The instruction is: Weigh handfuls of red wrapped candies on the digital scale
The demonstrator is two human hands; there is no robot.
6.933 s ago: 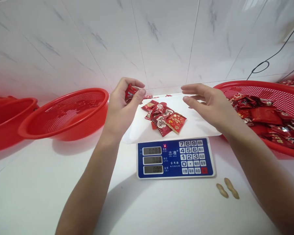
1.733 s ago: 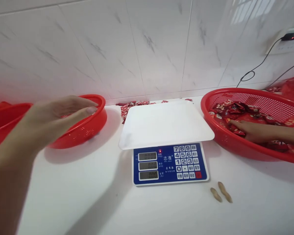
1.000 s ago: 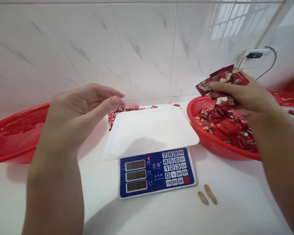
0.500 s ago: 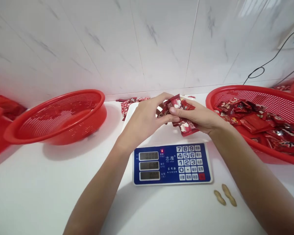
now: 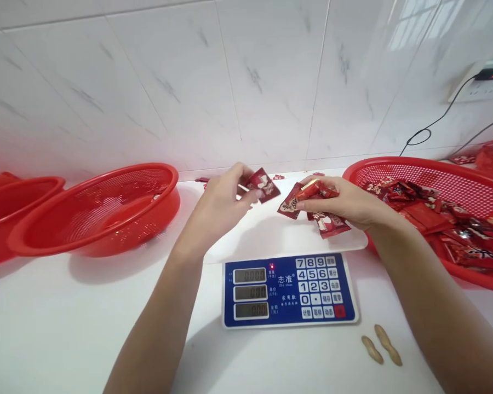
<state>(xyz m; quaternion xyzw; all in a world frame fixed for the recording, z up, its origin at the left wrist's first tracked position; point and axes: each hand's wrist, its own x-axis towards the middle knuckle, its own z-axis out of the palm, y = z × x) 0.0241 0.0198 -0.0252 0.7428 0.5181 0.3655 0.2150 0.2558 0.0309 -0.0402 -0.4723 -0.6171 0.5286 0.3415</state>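
- The left hand is pinching a single red packet between thumb and fingertips, holding it up over the back of the scale's white weighing pan.
- The right hand is closing around a small bunch of red packets, fingers curled over them (a couple of wrappers are sticking out at the left and bottom of the fist), also above the pan and just beside the left hand's packet, not touching it.
- The pan itself is sitting bare beneath both hands.
- The scale's blue panel is facing the person, its three displays and a keypad showing, with a small red light glowing on top.
- Off to the right, a big red basket is holding a heap of more red packets, close against the pan's edge.
- On the left, an empty-looking red mesh basket is tilting on the counter, with another red tub just beside it.
- Two peanuts are lying side by side on the counter, near the scale's front right corner.
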